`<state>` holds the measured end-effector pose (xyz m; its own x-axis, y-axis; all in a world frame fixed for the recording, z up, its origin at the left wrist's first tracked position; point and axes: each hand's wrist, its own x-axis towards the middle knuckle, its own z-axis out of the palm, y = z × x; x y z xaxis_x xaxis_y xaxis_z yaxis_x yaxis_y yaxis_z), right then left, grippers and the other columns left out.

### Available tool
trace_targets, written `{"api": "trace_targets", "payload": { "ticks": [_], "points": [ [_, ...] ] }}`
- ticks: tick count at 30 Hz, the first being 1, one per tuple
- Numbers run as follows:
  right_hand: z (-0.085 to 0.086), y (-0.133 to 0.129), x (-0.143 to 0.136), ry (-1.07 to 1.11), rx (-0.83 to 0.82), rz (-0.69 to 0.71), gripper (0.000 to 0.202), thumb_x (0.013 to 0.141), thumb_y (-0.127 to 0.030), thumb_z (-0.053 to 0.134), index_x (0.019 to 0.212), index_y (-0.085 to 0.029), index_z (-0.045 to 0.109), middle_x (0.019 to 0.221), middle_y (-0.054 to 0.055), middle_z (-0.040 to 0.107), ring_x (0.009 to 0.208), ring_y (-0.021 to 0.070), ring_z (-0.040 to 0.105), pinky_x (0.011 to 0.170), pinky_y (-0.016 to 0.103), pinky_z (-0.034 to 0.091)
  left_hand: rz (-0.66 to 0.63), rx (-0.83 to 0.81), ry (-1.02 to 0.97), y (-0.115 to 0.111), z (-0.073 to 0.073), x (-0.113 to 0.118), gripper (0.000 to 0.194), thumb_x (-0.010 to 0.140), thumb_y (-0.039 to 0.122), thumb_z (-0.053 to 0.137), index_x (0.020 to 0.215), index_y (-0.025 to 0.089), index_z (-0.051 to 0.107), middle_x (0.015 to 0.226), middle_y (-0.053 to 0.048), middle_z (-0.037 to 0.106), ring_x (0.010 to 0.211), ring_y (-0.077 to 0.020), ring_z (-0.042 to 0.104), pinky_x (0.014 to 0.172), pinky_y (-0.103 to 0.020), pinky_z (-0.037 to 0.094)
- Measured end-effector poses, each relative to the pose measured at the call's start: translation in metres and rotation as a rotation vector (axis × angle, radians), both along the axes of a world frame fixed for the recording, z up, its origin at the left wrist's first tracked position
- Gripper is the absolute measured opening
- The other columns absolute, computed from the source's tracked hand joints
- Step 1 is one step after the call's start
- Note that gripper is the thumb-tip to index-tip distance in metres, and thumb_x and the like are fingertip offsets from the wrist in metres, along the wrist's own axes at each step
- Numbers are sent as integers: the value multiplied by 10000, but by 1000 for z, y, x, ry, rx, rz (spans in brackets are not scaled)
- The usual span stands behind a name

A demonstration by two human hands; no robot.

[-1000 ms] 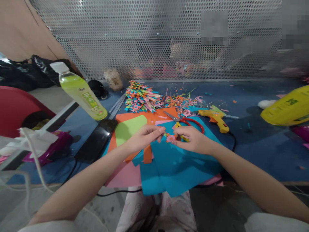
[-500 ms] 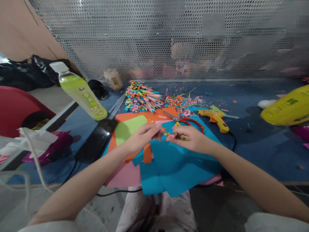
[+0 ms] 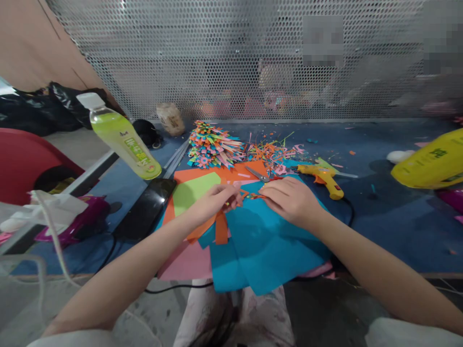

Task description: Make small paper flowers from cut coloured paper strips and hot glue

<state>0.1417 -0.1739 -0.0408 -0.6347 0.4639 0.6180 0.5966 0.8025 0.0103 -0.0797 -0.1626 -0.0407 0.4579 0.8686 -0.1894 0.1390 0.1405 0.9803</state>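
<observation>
My right hand (image 3: 289,200) is closed in a pinch on a small folded paper piece (image 3: 253,195) with orange and other bright colours, mostly covered by the fingers. Facing it, my left hand (image 3: 222,196) has curled fingers, their tips close to the orange left end of that piece. What the left fingers grip is partly hidden. Below both hands lie blue paper sheets (image 3: 275,246), with an orange paper strip (image 3: 221,229) near the left wrist. Scissors (image 3: 259,174) with red handles rest just beyond the right hand, which covers most of the handles.
Behind the sheets stands a cone of folded colourful paper (image 3: 213,147), beside a heap of paper scraps (image 3: 271,154). A yellow glue gun (image 3: 323,178) lies right. At left are a green drink bottle (image 3: 123,137) and a black phone-like slab (image 3: 144,209). A perforated metal panel (image 3: 231,29) closes the back.
My right hand has turned palm down over the small paper piece and covers more of the scissors. The piece's pink round face no longer shows. My left fingers have drawn slightly back.
</observation>
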Motion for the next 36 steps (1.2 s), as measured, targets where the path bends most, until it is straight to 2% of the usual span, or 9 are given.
{"api": "trace_targets", "payload": {
  "ticks": [2, 4, 8, 12, 18, 24, 26, 33, 36],
  "points": [
    [4, -2, 3, -135, 250, -28, 175, 895, -143, 485, 917, -156, 658, 878, 67, 699, 735, 141, 583, 657, 293, 378, -107, -158, -52, -2, -1, 0, 455, 793, 559, 534, 653, 135, 620, 627, -22, 543, 529, -93, 454, 499, -239, 326],
    [8, -6, 5, -195, 393, -32, 189, 883, -111, 492, 943, -165, 663, 874, 48, 706, 714, 131, 572, 638, 299, 356, -131, -235, -114, -5, -2, 1, 392, 743, 517, 625, 656, 136, 625, 641, -24, 558, 547, -98, 473, 508, -241, 339],
    [15, -16, 2, -265, 522, -11, 177, 875, -136, 505, 937, -182, 665, 886, 30, 712, 717, 128, 562, 603, 304, 333, -68, -207, -185, -8, -2, 4, 321, 672, 444, 730, 694, 141, 624, 633, 1, 547, 546, -85, 477, 526, -232, 352],
    [16, -19, -3, -317, 599, -6, 171, 880, -170, 498, 886, -172, 669, 889, 44, 712, 720, 133, 558, 589, 303, 326, -59, -150, -130, -9, -2, 6, 361, 645, 461, 745, 697, 131, 610, 598, 24, 511, 521, -66, 451, 531, -226, 350],
    [16, -19, -5, -353, 573, -8, 216, 890, -160, 461, 880, -176, 676, 894, 55, 715, 695, 129, 549, 570, 301, 318, -112, -26, -55, -9, -4, 6, 354, 685, 460, 713, 674, 131, 582, 584, 38, 476, 523, -61, 417, 516, -219, 320],
    [18, -19, -6, -285, 206, 22, 271, 910, -167, 414, 899, -202, 682, 927, 75, 715, 698, 145, 566, 535, 323, 300, -96, 19, -1, -8, -3, 7, 374, 680, 484, 705, 652, 138, 565, 568, 41, 465, 509, -62, 395, 497, -214, 316],
    [18, -19, -6, -283, 163, 24, 269, 911, -175, 416, 891, -202, 683, 933, 81, 712, 696, 147, 565, 529, 325, 294, -96, 20, 1, -8, -3, 7, 372, 689, 489, 695, 663, 139, 572, 567, 41, 463, 509, -64, 400, 496, -214, 317],
    [14, -19, -5, -370, 290, 6, 255, 911, -184, 422, 903, -199, 676, 938, 81, 710, 690, 149, 559, 518, 321, 263, -91, 34, -25, -9, 1, 9, 344, 662, 452, 728, 672, 136, 593, 585, 40, 506, 516, -62, 409, 497, -211, 309],
    [11, -19, -4, -378, 419, 21, 252, 904, -165, 426, 885, -188, 676, 936, 80, 711, 690, 152, 558, 529, 321, 278, -98, 51, -37, -9, 2, 11, 329, 645, 427, 745, 637, 139, 586, 555, 45, 503, 507, -61, 397, 490, -212, 292]
  ]
}}
